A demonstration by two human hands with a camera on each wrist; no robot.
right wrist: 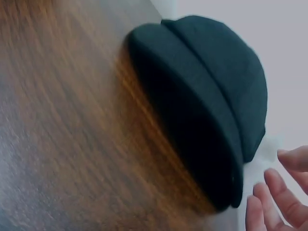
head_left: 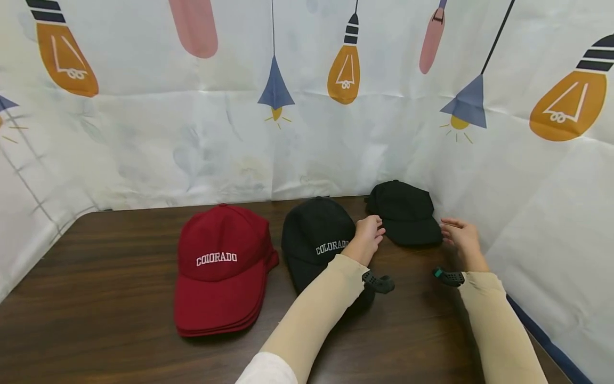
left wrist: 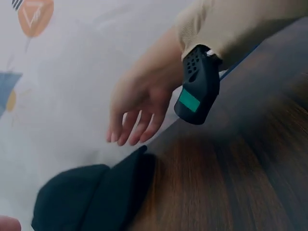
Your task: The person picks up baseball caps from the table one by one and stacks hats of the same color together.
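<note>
A plain black cap [head_left: 405, 213] lies at the back right of the table, brim toward me. My left hand [head_left: 366, 237] is just left of it, fingers loosely bent, holding nothing I can see; whether it touches the cap, I cannot tell. On the other side, my right hand [head_left: 462, 237] hovers beside the brim with relaxed fingers. In the left wrist view the right hand [left wrist: 139, 101] appears above the brim, apart from it. Fingertips [right wrist: 274, 192] of the right hand show past the brim's end in the right wrist view. My left forearm partly covers a black COLORADO cap [head_left: 312, 229].
Stacked red COLORADO caps [head_left: 223, 266] sit left of the black COLORADO cap on the dark wooden table [head_left: 96, 298]. A white cloth [head_left: 216, 144] with printed lamps hangs behind the table, and its side [head_left: 542, 229] runs close along the right arm.
</note>
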